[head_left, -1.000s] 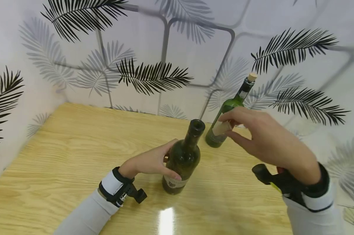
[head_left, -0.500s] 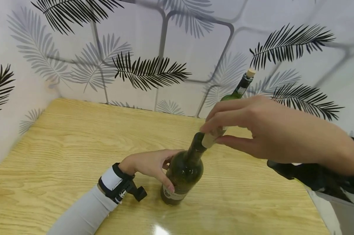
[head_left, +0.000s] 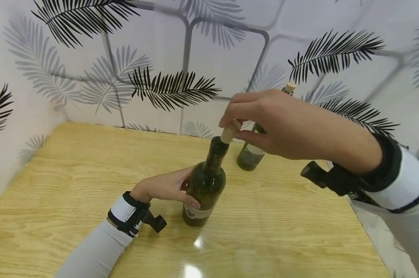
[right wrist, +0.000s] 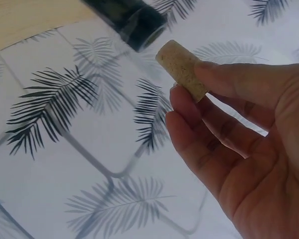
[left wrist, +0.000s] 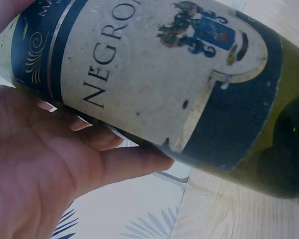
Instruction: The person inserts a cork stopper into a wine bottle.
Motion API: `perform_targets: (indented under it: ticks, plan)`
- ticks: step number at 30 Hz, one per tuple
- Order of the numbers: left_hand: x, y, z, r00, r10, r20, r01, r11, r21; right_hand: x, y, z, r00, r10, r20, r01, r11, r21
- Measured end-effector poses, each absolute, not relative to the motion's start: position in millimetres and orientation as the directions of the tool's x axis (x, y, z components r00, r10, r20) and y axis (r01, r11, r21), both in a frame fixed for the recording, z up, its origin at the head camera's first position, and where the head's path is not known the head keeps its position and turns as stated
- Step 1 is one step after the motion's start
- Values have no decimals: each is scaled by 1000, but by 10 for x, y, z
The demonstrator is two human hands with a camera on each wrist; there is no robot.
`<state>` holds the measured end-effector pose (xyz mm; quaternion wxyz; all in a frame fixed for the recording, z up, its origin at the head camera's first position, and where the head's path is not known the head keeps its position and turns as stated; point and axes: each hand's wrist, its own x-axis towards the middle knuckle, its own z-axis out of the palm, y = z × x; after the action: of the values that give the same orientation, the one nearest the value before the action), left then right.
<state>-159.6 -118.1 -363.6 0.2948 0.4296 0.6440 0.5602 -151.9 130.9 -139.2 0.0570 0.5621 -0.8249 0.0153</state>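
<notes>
In the head view a dark green wine bottle (head_left: 206,184) stands on the table, its mouth uncovered. My left hand (head_left: 166,188) grips its body from the left, thumb across the front near the label. Up close in the left wrist view, the label (left wrist: 134,64) reads "NEGRO" with a crest. My right hand (head_left: 270,121) pinches a cork (head_left: 229,132) between thumb and fingertips, tilted, right at the bottle's mouth. From the right wrist, a small gap shows between the cork (right wrist: 182,69) and the bottle neck (right wrist: 134,25).
Behind my right hand stands a second green bottle (head_left: 250,156), partly hidden, with a cork (head_left: 290,87) in its top. The wooden table (head_left: 91,170) meets a wall covering (head_left: 161,46) with a leaf pattern at the back.
My right hand has carried the cork leftward from in front of the rear bottle, past the side of the neck, up to the mouth. My left hand keeps its hold on the bottle.
</notes>
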Motion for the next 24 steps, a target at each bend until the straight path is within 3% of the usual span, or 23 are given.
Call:
perform_targets:
  ticks: [7, 19, 24]
  plan:
    - [-1592, -1203, -3603, -513, 855, 82, 263, 65, 963, -1249, 959, -1106, -432, -901, 35, -902, 431, -24]
    - [-1553, -1204, -3564, -551, 833, 49, 246, 106, 963, -1357, 831, -1095, -409, -912, -39, -909, 411, -66]
    - [-1551, -1207, -3553, -560, 827, 50, 250, 111, 962, -1351, 741, -1048, -488, -866, -112, -868, 495, -40]
